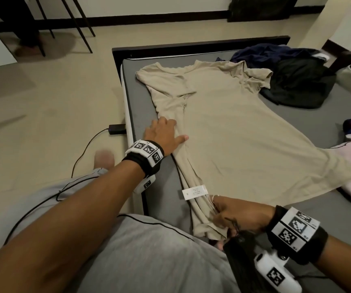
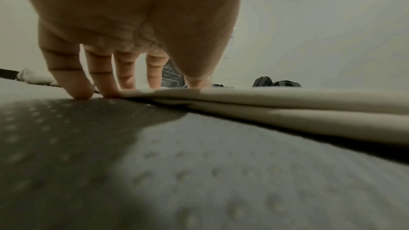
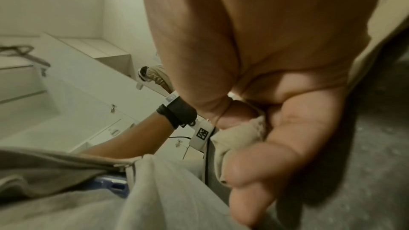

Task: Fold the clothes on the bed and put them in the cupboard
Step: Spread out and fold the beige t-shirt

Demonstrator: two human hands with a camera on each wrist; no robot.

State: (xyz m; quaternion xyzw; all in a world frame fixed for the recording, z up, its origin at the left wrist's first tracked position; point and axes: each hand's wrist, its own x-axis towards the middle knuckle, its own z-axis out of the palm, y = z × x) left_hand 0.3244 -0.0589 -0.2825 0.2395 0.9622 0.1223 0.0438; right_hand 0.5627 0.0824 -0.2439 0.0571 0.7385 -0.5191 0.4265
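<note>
- A home bedroom: a low bed (image 1: 140, 85) with a grey mattress in a dark frame.
- Loose clothes: beige T-shirt (image 1: 233, 127), dark garments (image 1: 297, 81).
- White cupboards with drawers (image 3: 73, 83).
- Beige tiled floor (image 1: 54, 98), charger cable (image 1: 85, 149).

Head view was dim and warm-toned, soft all over with compression smear. Wide-angle bending curved the bed (image 1: 140, 106) frame and the floor (image 1: 43, 98) lines near the edges. A foot (image 1: 104, 160) by the bed was motion-blurred. Soft shadows lay under the shirt (image 1: 244, 134) hem, no glare.

Left wrist view was dim and greenish. The left hand (image 2: 137, 24) was very close and out of focus, casting a broad dark shadow on the mattress (image 2: 199, 172); the near mattress was blurred, the far background hazy.

Right wrist view was murky and noisy. The right hand (image 3: 276, 111) was blurred and orange-tinted; the cupboard (image 3: 92, 76) looked pale and washed out; the lower right was dark and grainy.
</note>
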